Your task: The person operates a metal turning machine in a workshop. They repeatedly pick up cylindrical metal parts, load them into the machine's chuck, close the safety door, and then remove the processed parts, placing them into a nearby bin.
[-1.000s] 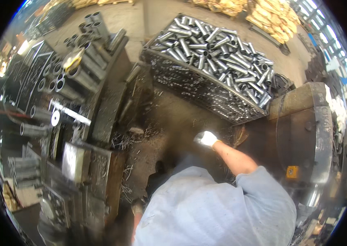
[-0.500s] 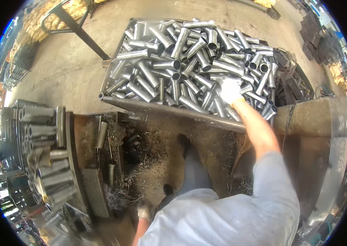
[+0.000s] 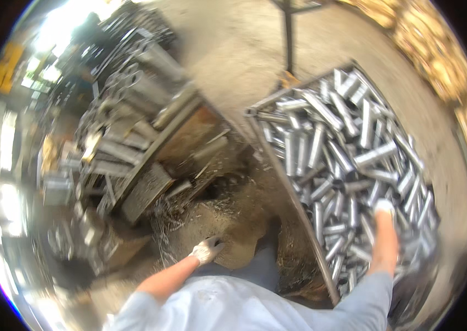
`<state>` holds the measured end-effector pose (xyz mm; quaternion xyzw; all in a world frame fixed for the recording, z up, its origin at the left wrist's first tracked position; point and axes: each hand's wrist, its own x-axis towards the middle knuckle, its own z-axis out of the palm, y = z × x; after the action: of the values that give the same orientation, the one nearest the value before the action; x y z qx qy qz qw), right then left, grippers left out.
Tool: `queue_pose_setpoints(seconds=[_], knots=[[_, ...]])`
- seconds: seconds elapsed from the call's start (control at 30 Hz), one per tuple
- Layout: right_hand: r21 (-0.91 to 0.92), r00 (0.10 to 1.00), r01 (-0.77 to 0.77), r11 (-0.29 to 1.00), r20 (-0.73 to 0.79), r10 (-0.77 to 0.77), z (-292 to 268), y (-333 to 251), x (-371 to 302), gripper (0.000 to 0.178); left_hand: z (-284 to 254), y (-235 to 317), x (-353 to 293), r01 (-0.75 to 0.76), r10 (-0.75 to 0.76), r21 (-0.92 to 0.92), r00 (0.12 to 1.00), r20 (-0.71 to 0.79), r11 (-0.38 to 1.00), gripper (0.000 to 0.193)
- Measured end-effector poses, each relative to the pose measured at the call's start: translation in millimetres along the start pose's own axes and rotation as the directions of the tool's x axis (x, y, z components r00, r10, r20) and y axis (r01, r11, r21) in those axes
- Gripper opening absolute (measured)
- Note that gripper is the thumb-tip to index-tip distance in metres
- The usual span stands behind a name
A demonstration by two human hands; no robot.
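My right hand (image 3: 385,207), in a white glove, is over the heap of shiny metal tubes (image 3: 375,154) in a large metal bin. Blur and its angle hide its fingers, so any grip on a tube cannot be made out. The tubes lie in all directions, several with a flared end. Lower and to the left, my left hand (image 3: 207,250), also gloved, hangs in front of my body above the floor. Its fingers are loosely curled with a dark gap beside the thumb, and no object shows in it.
The bin's dark rim (image 3: 295,207) runs close along my right side. On the left, a metal rack (image 3: 153,148) carries stacked duller tubes. Metal shavings (image 3: 170,226) litter the floor by its base. Beyond the bin stands a dark post (image 3: 288,41); yellowish sacks (image 3: 437,55) line the far right.
The view has swung left, so the bin now sits at the right and the rack nearer the middle. My left hand has come up and forward; my right hand is still over the tubes.
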<state>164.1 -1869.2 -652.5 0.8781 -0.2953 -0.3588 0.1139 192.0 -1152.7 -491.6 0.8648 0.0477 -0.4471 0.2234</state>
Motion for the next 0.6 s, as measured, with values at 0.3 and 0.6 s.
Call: queue_pose_setpoints(seconds=[0.3, 0.6], knots=[[0.122, 0.916, 0.212, 0.969, -0.371, -0.154, -77, 48, -223, 0.028, 10, 25, 10, -0.147, 0.155, -0.059, 0.971, 0.183, 0.987, 0.051], [0.24, 0.22, 0.97, 0.042, -0.787, -0.577, -226, -192, -491, 0.023, -48, -4, -24, -0.691, 0.758, -0.372, 0.65, 0.053, 0.619, 0.09]])
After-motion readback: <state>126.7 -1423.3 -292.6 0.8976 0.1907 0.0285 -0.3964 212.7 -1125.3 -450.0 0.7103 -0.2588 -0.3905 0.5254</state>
